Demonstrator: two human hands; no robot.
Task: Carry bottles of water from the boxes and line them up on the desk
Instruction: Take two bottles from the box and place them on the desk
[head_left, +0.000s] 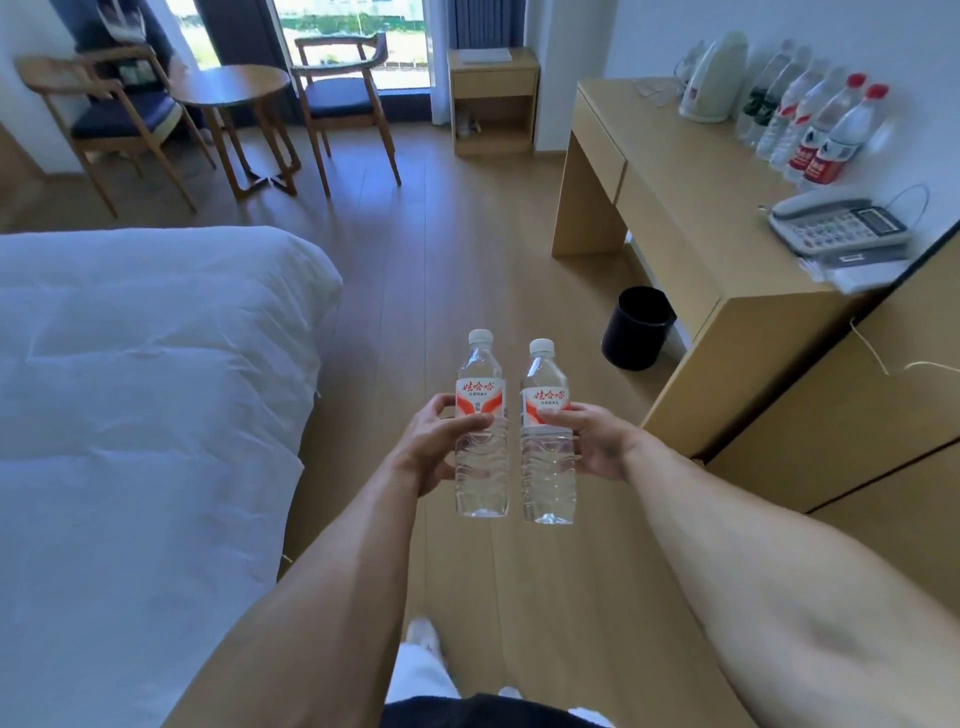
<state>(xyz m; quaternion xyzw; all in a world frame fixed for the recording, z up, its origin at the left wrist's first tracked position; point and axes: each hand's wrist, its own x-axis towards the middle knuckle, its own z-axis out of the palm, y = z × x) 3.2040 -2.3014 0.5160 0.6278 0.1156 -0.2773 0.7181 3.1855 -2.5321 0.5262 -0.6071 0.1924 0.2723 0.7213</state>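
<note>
1. White bedding covers the bed (145, 395), which fills the left of the view beside the wooden floor (452, 260).
2. Light wooden worktop (691, 171), along the right wall, with a drawer front facing the floor.
3. Two wooden armchairs (343, 98) and a round table (234, 93), at the far end by the window.
4. Small bedside cabinet (493, 98), between the window and the worktop.
5. Black waste bin (641, 327), on the floor just beside the near end of the worktop.
6. Row of water bottles (815, 124), upright against the wall at the back of the worktop; the two nearest carry red caps and red labels, while the farther ones are blurred.
7. Pale electric kettle (714, 78), at the far end of that row.
8. Desk telephone (836, 223), on the worktop nearer the camera than the bottles, next to some printed papers.
9. Left hand (441, 441), held out over the floor; its fingers (467, 423) are curled round the middle of the left bottle (480, 415), thumb across the lower edge of the label.
10. Right hand (602, 441), level with the left; its fingers (558, 415) wrap the waist of the right bottle (548, 431), the thumb pressed on the label.
11. Both carried bottles are upright, white-capped, clear, with red-and-white labels, and stand just beside each other without touching, well apart from the worktop.
</note>
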